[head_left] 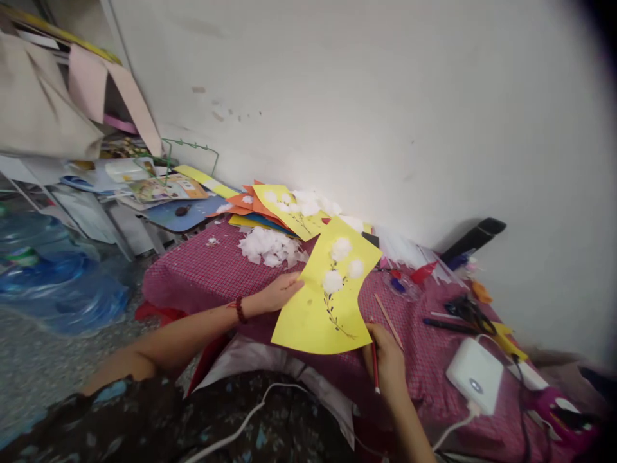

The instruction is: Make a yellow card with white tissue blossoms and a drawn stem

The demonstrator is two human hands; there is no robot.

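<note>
A yellow paper sheet [328, 302] with a drawn stem and white tissue blossoms is held up over the red checked tablecloth [202, 273]. My left hand [279, 292] pinches its left edge, fingers closed on the paper. My right hand [388, 360] grips the sheet's lower right corner and also holds a red pencil [375, 368] and a thin wooden stick [388, 321].
A pile of white tissue pieces [270, 247] lies beyond the sheet, with more coloured sheets [284, 209] by the wall. A white power bank [475, 375] with a cable, scissors [470, 310] and pens lie at right. Water jugs [53, 283] stand on the floor at left.
</note>
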